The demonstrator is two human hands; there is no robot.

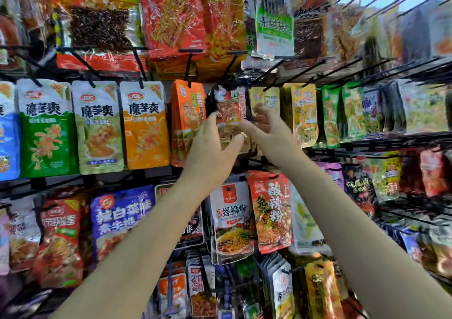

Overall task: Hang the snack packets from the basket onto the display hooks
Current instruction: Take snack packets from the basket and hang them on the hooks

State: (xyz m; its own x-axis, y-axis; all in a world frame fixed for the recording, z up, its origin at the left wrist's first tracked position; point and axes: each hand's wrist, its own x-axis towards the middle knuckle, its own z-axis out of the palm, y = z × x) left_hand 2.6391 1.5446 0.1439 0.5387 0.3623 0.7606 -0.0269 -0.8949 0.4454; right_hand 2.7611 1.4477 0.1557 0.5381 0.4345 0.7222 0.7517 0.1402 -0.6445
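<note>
Wire display rack (367, 145) fills view, rows of hanging snack packets. Basket not in view. Both arms raised to middle row. Red-and-dark packet (230, 113) hangs upright, long axis vertical, between hands, top under black hook (221, 86). Left hand (210, 152) fingers straight, touching packet's left edge; right hand (266, 130) fingers spread at right edge. Neither hand clamps it. Both about equally near; hook lies above fingertips.
</note>
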